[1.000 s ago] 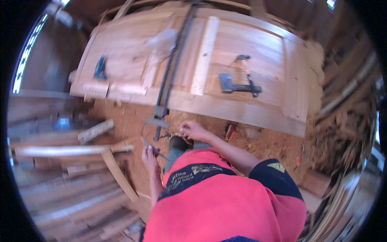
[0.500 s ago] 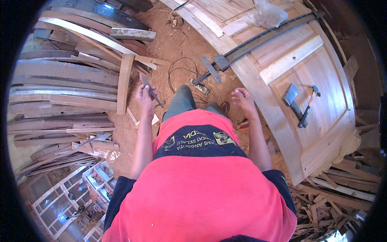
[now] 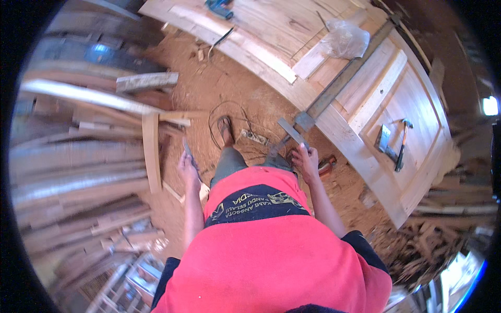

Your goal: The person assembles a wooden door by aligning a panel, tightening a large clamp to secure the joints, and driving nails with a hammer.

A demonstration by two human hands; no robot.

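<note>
My left hand [image 3: 188,169] is closed around a narrow, flat, dark tool [image 3: 189,149], whose tip points away from me; its exact kind is unclear. My right hand [image 3: 308,163] has loosely bent, parted fingers beside the crossbar [image 3: 293,131] at the near end of a long bar clamp [image 3: 344,78]. Whether the fingers touch that crossbar I cannot tell. The clamp lies across a large panelled wooden door [image 3: 360,151] at the right. On the door lie a hammer [image 3: 402,146] and a broad-bladed tool [image 3: 384,142] with a dark handle.
Stacked boards [image 3: 83,161] fill the left side, with an upright plank [image 3: 151,151] at their near end. A power strip [image 3: 254,137] and looped cable lie on the sawdust-covered floor. A red tool [image 3: 327,166] sits beside the door, which carries a plastic bag [image 3: 344,39] and a blue power tool [image 3: 219,9].
My view has turned, blurring the left side and bringing the blue power tool into sight. My right hand has come close to the clamp's crossbar. The left hand keeps the flat tool.
</note>
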